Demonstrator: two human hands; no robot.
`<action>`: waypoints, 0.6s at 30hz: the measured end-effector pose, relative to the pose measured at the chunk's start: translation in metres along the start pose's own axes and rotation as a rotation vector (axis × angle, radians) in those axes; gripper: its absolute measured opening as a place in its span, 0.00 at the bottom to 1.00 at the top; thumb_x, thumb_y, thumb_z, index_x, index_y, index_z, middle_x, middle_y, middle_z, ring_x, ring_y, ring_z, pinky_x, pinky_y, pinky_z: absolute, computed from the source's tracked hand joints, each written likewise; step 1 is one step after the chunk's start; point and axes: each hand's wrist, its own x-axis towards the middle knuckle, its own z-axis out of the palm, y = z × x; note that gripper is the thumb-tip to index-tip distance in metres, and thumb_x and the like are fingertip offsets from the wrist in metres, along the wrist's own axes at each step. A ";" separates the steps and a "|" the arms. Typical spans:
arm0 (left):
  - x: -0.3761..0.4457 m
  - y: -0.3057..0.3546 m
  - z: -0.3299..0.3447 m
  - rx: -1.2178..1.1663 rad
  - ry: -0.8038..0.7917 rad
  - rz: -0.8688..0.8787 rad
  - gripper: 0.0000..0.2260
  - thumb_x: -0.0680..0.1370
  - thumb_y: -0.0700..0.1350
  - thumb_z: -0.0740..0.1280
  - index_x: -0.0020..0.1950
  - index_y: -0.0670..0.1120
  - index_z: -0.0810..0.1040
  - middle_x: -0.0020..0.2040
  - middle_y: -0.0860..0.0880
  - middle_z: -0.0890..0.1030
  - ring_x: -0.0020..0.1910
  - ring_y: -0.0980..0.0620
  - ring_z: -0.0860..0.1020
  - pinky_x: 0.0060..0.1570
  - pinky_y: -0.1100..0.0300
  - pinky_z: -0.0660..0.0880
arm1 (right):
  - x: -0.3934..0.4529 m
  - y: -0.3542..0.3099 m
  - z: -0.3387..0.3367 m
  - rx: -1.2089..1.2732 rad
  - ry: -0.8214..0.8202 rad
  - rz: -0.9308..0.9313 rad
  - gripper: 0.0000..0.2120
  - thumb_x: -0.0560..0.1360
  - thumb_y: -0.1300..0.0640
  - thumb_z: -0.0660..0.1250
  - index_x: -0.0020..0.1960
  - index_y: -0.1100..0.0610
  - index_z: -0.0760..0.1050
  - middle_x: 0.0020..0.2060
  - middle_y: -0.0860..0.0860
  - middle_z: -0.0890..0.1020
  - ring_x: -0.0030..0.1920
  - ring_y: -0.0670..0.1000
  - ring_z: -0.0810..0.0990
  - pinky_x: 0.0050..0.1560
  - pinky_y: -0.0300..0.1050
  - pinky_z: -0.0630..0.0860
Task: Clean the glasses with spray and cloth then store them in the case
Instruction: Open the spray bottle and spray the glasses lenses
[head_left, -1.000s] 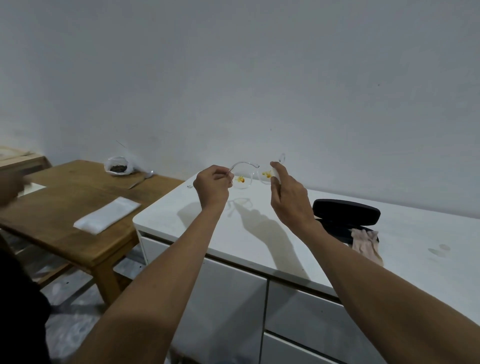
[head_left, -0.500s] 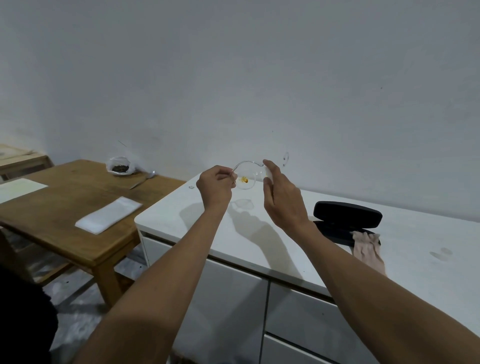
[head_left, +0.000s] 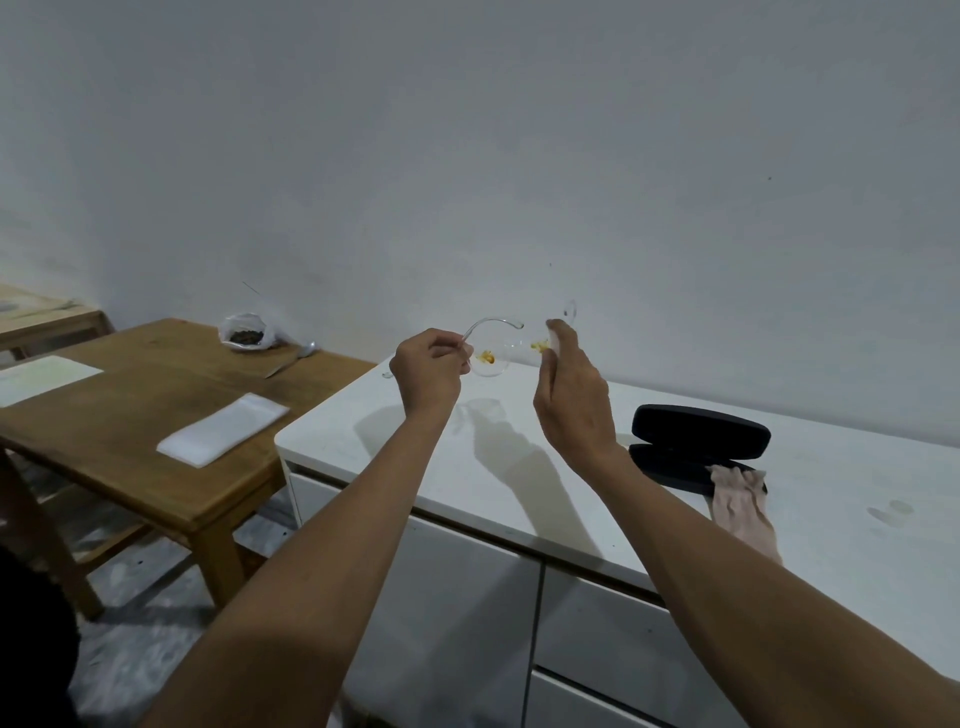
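**Holding clear glasses above the white worktop**

Head view.
- Glasses (head_left: 491, 358): clear frame with yellow-orange nose pads, raised in the air above the far edge of the white worktop (head_left: 519, 483), between the two hands.
- Left hand (head_left: 428, 371): fingers curled, grip pinching one temple arm of the glasses near its hinge; the arm curves up and over to the right.
- Right hand (head_left: 571, 395): seen from the back, fingers nearly straight and pointing up, fingertips at the glasses' right side; whether this grip pinches the frame cannot be told.
- Case (head_left: 698, 447): black, hinged open, on the worktop to the right of the right hand, well apart from the glasses.
- Cloth (head_left: 740, 506): pale pink, draped out of the case's right end and over the worktop's front edge.
- Wooden table (head_left: 156, 415): left of the worktop, carrying a folded white sheet (head_left: 223, 428), a plastic bag of dark contents (head_left: 248, 332) and a spoon (head_left: 306, 349).
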 end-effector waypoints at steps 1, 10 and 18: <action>0.001 0.000 -0.001 -0.011 0.001 -0.005 0.03 0.71 0.32 0.76 0.43 0.36 0.84 0.35 0.42 0.85 0.31 0.50 0.82 0.38 0.60 0.82 | 0.001 0.001 -0.003 0.032 0.026 0.050 0.18 0.86 0.54 0.51 0.74 0.50 0.63 0.48 0.56 0.81 0.44 0.60 0.77 0.45 0.52 0.69; 0.011 0.001 -0.010 -0.113 -0.020 -0.059 0.06 0.71 0.31 0.76 0.42 0.40 0.84 0.37 0.41 0.86 0.34 0.47 0.84 0.45 0.50 0.85 | 0.018 0.017 -0.019 0.773 0.105 0.713 0.13 0.83 0.52 0.57 0.64 0.44 0.75 0.37 0.55 0.76 0.23 0.51 0.65 0.24 0.38 0.63; 0.013 0.009 -0.008 -0.154 -0.053 -0.070 0.06 0.71 0.31 0.76 0.46 0.34 0.84 0.37 0.42 0.85 0.32 0.50 0.82 0.43 0.55 0.84 | 0.027 0.008 -0.025 1.139 -0.025 0.839 0.14 0.82 0.53 0.59 0.63 0.46 0.79 0.32 0.52 0.72 0.22 0.48 0.59 0.24 0.37 0.57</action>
